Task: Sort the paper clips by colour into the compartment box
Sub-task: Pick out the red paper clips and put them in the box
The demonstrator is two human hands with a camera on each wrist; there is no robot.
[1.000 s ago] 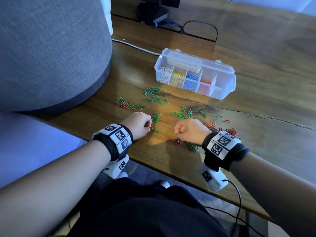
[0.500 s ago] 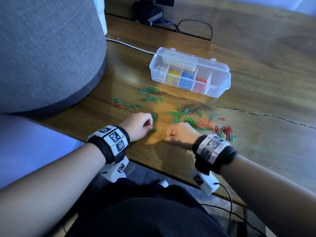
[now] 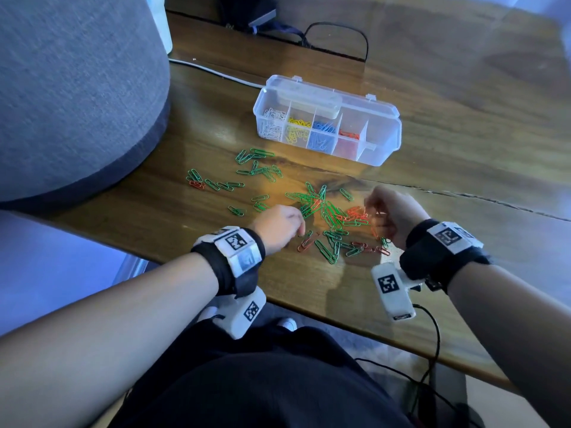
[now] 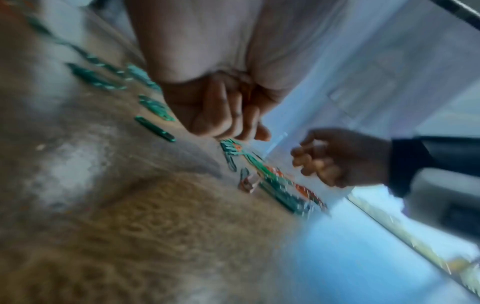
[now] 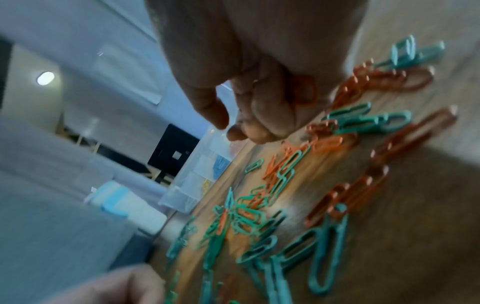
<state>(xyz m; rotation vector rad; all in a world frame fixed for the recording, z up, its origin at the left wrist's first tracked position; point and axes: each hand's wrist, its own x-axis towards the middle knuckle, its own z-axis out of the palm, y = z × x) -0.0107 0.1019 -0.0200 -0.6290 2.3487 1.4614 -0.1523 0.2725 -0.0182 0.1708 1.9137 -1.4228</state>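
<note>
I am gathering red clips [image 3: 355,213] from the mixed pile just in front of the compartment box [image 3: 383,149], my right hand [image 3: 394,211] curled around some and my left hand [image 3: 278,225] seemingly curled on others, and next they go to the red compartment.

Light: dim, bluish; you get a warm glare patch mid-tabletop [image 3: 278,193] | Head view: sharp, edges bowed | Both wrist views: motion-blurred, smeared toward 6 o'clock
</note>
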